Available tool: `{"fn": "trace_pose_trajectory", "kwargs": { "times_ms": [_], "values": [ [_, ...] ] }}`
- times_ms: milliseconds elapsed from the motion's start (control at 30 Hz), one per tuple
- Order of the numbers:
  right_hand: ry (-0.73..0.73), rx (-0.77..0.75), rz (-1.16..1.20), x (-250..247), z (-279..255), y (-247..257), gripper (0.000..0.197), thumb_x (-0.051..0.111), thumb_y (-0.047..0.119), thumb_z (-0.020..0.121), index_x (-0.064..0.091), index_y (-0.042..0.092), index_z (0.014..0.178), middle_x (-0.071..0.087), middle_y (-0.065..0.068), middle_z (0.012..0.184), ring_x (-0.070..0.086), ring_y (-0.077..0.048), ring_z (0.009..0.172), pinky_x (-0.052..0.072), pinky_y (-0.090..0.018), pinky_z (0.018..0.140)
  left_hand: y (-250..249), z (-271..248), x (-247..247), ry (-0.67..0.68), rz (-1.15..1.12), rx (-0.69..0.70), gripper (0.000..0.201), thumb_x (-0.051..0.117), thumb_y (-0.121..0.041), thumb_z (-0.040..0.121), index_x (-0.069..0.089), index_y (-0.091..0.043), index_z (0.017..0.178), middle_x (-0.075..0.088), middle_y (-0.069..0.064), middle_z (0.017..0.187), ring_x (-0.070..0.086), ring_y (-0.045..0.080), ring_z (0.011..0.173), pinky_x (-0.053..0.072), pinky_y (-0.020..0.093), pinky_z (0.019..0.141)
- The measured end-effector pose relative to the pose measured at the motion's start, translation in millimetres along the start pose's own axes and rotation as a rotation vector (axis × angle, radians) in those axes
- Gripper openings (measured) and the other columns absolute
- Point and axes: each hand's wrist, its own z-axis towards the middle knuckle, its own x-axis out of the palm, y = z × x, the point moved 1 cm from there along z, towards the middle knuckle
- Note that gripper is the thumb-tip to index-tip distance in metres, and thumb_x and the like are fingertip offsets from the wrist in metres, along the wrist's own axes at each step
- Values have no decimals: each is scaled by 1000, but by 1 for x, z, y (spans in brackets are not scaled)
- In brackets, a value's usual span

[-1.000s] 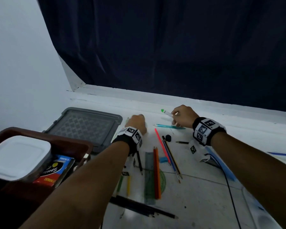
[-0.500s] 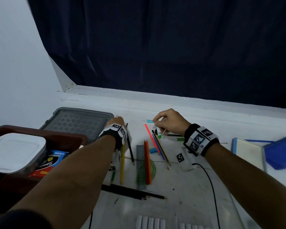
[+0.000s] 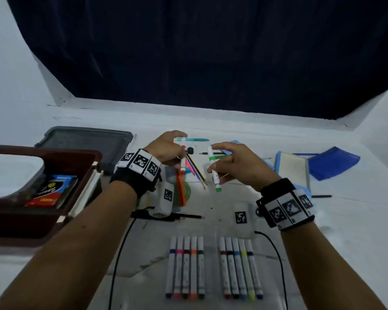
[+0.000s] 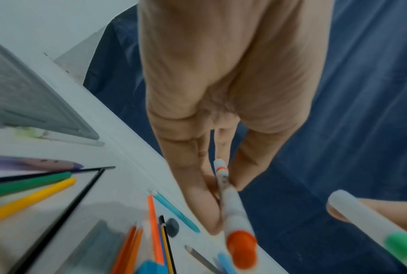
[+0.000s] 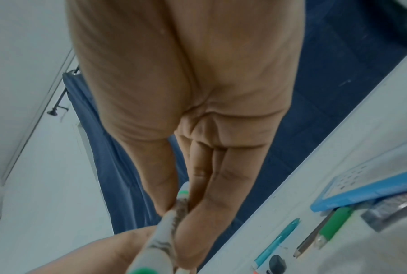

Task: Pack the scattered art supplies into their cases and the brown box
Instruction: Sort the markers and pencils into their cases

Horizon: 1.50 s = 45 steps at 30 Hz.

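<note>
My left hand (image 3: 166, 151) pinches a white marker with red bands (image 3: 183, 155), held above the table; the same red marker (image 4: 233, 209) shows in the left wrist view. My right hand (image 3: 229, 162) holds a white marker with green bands (image 3: 213, 170) between thumb and fingers; the green marker (image 5: 160, 239) appears blurred in the right wrist view. Below the hands lie loose pencils (image 3: 195, 168), orange pencils (image 3: 180, 189) and a teal pen (image 3: 195, 140). Two rows of markers (image 3: 213, 267) lie near the front. The brown box (image 3: 81, 166) stands at left.
A grey case lid (image 3: 85, 142) lies behind the brown box, which holds a white container (image 3: 11, 175) and a crayon pack (image 3: 52, 189). An open blue case (image 3: 300, 168) sits at right. Black pencils (image 3: 184, 217) and cables (image 3: 119, 253) cross the table.
Both hands have lifted off the table and drawn nearer, the left now with a red marker, the right with the green one. The view dropped, bringing the marker rows into sight.
</note>
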Motion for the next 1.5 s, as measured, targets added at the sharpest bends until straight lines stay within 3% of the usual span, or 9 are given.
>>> {"fn": "trace_pose_trajectory", "kwargs": {
  "times_ms": [167,300,400,500,733,867,1100,1300,1500],
  "values": [
    [-72,26,109,4,-64,-25,41,64,4,91,52,19,127,75,-15,87,70,-20,69,61,-37,68,12,-62,26,141,-5,89,51,68,7,82,57,-17,126,64,14,72,65,31,68,58,48,82],
    [-214,139,146,9,-115,-66,43,68,2,88,59,15,128,70,-15,76,67,-20,63,60,-36,63,36,-105,50,253,-51,74,46,66,15,81,56,-8,120,63,3,54,66,19,55,61,40,69],
    [-269,201,94,15,-145,-95,45,69,4,87,59,16,128,69,-21,85,68,-23,68,59,-33,61,54,-127,68,283,45,29,46,71,11,79,56,-4,120,69,12,66,68,22,59,61,33,63],
    [-300,210,33,19,-168,-113,47,69,6,87,56,18,131,70,-20,84,70,-27,75,59,-33,63,63,-139,86,273,154,35,46,77,4,77,57,0,118,70,17,72,68,27,62,61,37,64],
    [-377,184,-138,25,-190,-129,48,67,10,88,55,19,133,69,-12,84,69,-22,72,60,-35,71,63,-142,117,243,536,148,50,86,-22,72,61,-5,112,69,6,80,66,18,63,56,33,62],
    [-377,179,-219,25,-193,-129,48,66,9,87,54,16,132,68,-7,80,64,-13,64,50,-20,63,58,-141,120,231,795,192,60,84,-40,71,60,-11,118,58,0,96,56,17,84,41,27,68],
    [-395,222,-262,27,-195,-137,49,68,12,84,56,14,132,67,-13,99,61,-21,84,46,-25,76,63,-139,122,186,929,164,66,82,-42,73,57,-10,124,59,7,119,56,24,106,43,29,77],
    [-383,220,-296,27,-196,-135,50,69,11,85,55,13,133,66,-12,102,61,-20,86,45,-25,81,60,-136,129,202,1022,157,54,81,-37,75,57,-10,115,59,9,117,55,26,106,44,31,78],
    [-383,220,-353,29,-195,-133,47,68,11,85,57,16,130,65,-9,108,57,-15,88,40,-19,76,51,-131,134,247,1098,154,58,83,-34,74,53,-10,117,57,11,118,56,27,105,45,31,78]
  ]
}}
